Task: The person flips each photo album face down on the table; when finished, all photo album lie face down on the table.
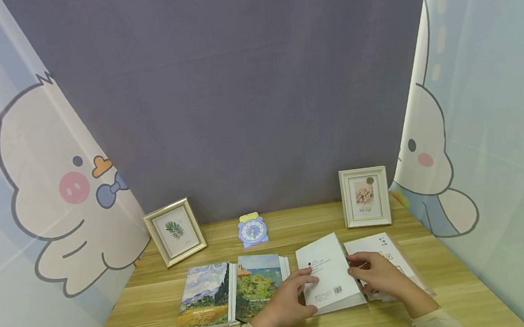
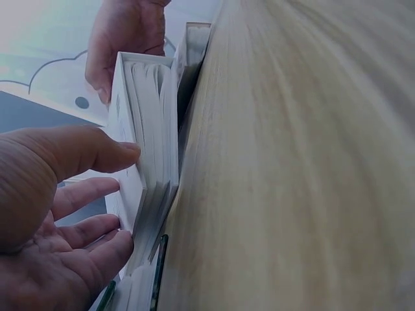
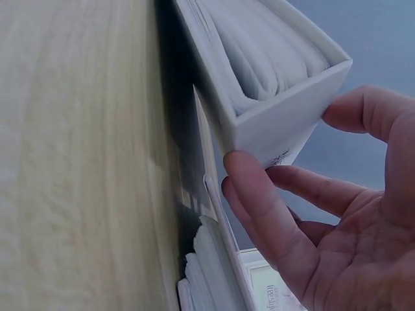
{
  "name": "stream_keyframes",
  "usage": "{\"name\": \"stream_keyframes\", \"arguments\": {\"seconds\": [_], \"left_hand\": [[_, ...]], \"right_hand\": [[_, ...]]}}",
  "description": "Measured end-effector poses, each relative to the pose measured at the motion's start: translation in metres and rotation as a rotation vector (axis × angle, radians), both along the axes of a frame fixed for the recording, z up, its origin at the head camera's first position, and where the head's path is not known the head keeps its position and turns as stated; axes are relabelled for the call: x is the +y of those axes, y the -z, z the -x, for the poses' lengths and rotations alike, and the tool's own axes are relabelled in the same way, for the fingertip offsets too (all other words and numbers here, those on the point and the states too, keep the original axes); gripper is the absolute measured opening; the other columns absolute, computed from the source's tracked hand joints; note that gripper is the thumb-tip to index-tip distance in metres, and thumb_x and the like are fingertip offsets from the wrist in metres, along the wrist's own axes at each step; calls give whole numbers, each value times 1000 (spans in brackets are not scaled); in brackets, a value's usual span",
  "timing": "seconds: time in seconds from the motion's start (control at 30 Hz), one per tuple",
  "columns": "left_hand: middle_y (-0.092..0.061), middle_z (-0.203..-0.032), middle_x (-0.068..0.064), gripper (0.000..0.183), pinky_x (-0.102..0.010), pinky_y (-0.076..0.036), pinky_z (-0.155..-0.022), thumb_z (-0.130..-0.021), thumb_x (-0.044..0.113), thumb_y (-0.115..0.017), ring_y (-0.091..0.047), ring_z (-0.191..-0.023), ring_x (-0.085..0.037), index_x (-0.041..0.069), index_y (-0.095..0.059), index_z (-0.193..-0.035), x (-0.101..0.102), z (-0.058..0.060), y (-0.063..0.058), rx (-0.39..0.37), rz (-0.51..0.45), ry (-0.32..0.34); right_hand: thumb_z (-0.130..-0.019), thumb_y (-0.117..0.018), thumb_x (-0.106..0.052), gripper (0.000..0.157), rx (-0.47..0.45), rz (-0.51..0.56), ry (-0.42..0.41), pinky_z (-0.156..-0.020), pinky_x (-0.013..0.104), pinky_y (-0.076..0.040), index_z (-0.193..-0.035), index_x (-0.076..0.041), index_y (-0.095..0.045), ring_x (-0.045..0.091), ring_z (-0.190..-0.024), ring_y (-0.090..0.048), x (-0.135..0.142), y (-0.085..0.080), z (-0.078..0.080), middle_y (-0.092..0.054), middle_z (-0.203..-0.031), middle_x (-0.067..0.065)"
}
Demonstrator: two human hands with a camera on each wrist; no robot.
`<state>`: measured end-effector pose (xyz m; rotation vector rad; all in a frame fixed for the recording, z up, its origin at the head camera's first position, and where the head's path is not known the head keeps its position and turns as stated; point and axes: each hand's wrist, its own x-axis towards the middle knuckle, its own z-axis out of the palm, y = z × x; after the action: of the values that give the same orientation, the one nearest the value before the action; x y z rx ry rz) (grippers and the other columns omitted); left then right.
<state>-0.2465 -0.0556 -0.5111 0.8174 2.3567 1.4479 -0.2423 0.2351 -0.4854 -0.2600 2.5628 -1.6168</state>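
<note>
A thick white photo album [image 1: 328, 271] lies with its printed, barcoded back cover up, tilted, its right side raised. My left hand [image 1: 292, 299] rests loosely spread at its left side, fingertips on the cover. In the left wrist view that thumb [image 2: 123, 154] touches the cover's edge beside the pages [image 2: 155, 110]. My right hand [image 1: 377, 275] pinches the album's spine [image 3: 285, 110] between thumb and fingers. Close under that hand, a second white album [image 1: 399, 258] lies on the wooden table [image 1: 157, 305], partly hidden by it.
Two albums with painted landscape covers, one with a wheat field [image 1: 205, 293] and one with a seaside garden [image 1: 257, 282], lie to the left. Behind stand a gold frame [image 1: 176, 232], a purple clock-shaped item [image 1: 253, 231] and a white frame [image 1: 365, 197]. Curtains [image 1: 239, 109] enclose the table.
</note>
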Motion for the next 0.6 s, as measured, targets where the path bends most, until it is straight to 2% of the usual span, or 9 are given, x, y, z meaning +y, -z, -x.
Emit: {"name": "stream_keyframes", "arguments": {"seconds": [0.33, 0.47, 0.6], "left_hand": [[-45, -159, -2, 53, -24, -40, -115, -84, 2, -86, -44, -147, -25, 10, -68, -134, 1, -2, 1, 26, 20, -22], [-46, -157, -2, 53, -24, -41, -114, -83, 3, -87, -45, -145, -25, 9, -69, -132, 2, -3, 1, 45, 33, -28], [-47, -156, -3, 52, -24, -41, -114, -82, 4, -87, -47, -144, -24, 8, -69, -131, 2, -3, 1, 60, 51, -26]], "right_hand": [[-97, -72, -14, 51, 30, -22, -6, -57, 38, -63, -134, 18, -58, 26, -92, -70, -2, 7, 1, -71, -106, 14], [-95, -74, -13, 52, 42, -52, -12, -58, 34, -63, -133, 20, -58, 28, -96, -70, -3, 9, 2, -72, -109, 16], [-94, -76, -12, 55, 43, -71, -21, -58, 32, -63, -132, 22, -57, 27, -93, -70, -4, 10, 1, -72, -104, 14]]}}
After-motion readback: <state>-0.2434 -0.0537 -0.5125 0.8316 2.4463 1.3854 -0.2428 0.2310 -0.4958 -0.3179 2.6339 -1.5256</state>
